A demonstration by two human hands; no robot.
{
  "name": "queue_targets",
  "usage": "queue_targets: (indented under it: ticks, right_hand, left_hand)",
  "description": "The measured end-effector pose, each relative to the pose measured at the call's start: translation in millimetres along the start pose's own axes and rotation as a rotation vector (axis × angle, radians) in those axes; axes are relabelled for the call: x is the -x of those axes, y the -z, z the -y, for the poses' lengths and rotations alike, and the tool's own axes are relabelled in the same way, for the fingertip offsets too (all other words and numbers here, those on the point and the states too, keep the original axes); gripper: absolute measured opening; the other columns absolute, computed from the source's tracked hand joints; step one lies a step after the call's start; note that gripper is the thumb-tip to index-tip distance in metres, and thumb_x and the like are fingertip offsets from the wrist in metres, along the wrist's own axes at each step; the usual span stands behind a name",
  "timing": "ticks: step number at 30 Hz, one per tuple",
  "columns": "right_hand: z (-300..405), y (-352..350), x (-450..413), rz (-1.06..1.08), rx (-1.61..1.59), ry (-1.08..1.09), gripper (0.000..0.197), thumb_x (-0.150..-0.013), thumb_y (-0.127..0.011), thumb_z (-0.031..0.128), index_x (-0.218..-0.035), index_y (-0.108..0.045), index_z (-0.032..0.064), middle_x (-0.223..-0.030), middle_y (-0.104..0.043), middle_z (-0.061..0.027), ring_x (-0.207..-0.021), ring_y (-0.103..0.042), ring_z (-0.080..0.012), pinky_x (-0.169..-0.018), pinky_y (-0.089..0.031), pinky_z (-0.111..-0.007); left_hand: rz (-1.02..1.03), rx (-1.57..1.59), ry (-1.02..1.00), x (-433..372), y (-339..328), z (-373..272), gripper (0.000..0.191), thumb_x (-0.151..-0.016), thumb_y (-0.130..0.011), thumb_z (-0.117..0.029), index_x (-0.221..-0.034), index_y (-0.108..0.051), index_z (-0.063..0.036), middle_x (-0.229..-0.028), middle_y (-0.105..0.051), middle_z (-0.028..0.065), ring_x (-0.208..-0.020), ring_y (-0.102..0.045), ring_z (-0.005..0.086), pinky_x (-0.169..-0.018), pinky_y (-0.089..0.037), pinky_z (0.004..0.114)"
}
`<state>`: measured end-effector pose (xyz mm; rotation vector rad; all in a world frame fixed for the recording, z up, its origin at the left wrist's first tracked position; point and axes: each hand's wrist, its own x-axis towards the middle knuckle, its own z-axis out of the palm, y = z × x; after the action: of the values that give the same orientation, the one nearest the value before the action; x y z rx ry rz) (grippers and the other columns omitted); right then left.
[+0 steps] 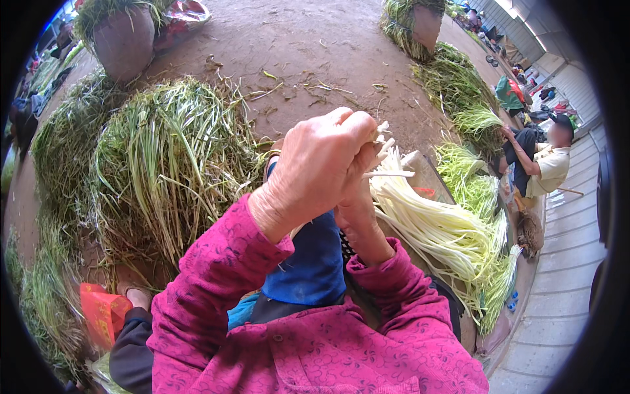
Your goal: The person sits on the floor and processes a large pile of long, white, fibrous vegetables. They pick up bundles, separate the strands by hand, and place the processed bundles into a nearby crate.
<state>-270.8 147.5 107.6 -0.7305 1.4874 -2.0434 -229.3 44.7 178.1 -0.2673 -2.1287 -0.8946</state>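
My left hand [315, 167] is curled at the cut ends of a few pale leafy-vegetable stems [381, 155], which look like blanched chives. My right hand [362, 219] meets it from below and behind, closed around the same stems; its fingers are mostly hidden by the left. A short white stem sticks out sideways from between them. Close by on the right, a thick heap of cleaned pale yellow stems [433, 216] lies on a board [428, 172], white ends towards my hands. A blue cloth [305, 266] covers my leg underneath.
A big mound of uncleaned green stalks [167, 167] stands at left. Red plastic bag [102, 310] lies by a foot. Upright containers [124, 44] bear more greens. At right, a seated person [546, 152] handles a bunch behind pale green bundles [467, 182]. Scraps litter the floor [295, 54].
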Motion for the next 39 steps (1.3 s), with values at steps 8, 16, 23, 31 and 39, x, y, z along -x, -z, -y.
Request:
queue_targets:
  ticks: [8,16,23,31,39]
  right_hand:
    - [-11,9,11,-0.016,-0.208,-0.106,0.064,-0.082,-0.063,0.027,-0.133,-0.029,0.0081,-0.125,-0.043,-0.0065,-0.113,-0.044,-0.0175,-0.092,-0.040,-0.032]
    - [-12,24,10,0.114,-0.014,-0.006,0.052,-0.080,-0.063,0.021,-0.124,-0.039,0.0078,-0.116,-0.048,-0.0062,-0.106,-0.047,-0.0172,-0.087,-0.041,-0.032]
    - [-6,18,5,0.166,0.466,0.411,0.036,-0.083,-0.058,0.015,-0.116,-0.046,0.0060,-0.111,-0.052,-0.0098,-0.100,-0.052,-0.0242,-0.082,-0.043,-0.035]
    - [10,14,-5,-0.160,-0.481,0.120,0.026,-0.074,-0.060,0.002,-0.094,-0.044,0.0053,-0.075,-0.053,-0.0082,-0.072,-0.055,-0.0209,-0.072,-0.048,-0.039]
    - [28,58,13,-0.554,-0.638,0.125,0.018,-0.073,-0.060,0.005,-0.088,-0.051,0.0045,-0.084,-0.058,-0.0068,-0.084,-0.059,-0.0205,-0.096,-0.040,-0.046]
  left_hand:
    - [0.377,-0.230,-0.009,-8,6,-6,0.016,-0.074,-0.056,-0.015,-0.070,-0.050,-0.0011,-0.066,-0.053,0.0169,-0.066,-0.055,0.0355,-0.057,-0.043,0.040]
    - [0.317,-0.114,-0.044,5,1,0,0.013,-0.071,-0.059,-0.011,-0.075,-0.050,-0.0022,-0.063,-0.052,0.0171,-0.061,-0.055,0.0354,-0.054,-0.043,0.040]
    - [0.207,-0.004,-0.063,7,5,4,0.041,-0.065,-0.068,-0.012,-0.101,-0.051,-0.0011,-0.067,-0.056,0.0166,-0.063,-0.059,0.0316,-0.056,-0.046,0.036]
    - [-0.415,0.527,0.505,64,51,32,0.023,-0.088,-0.048,-0.005,-0.110,-0.054,-0.0023,-0.075,-0.062,0.0066,-0.056,-0.057,0.0091,-0.048,-0.046,0.021]
    - [-0.720,0.410,0.905,179,107,37,0.017,-0.092,-0.046,-0.011,-0.088,-0.059,-0.0006,-0.056,-0.044,-0.0023,-0.044,-0.039,0.0046,-0.037,-0.030,0.019]
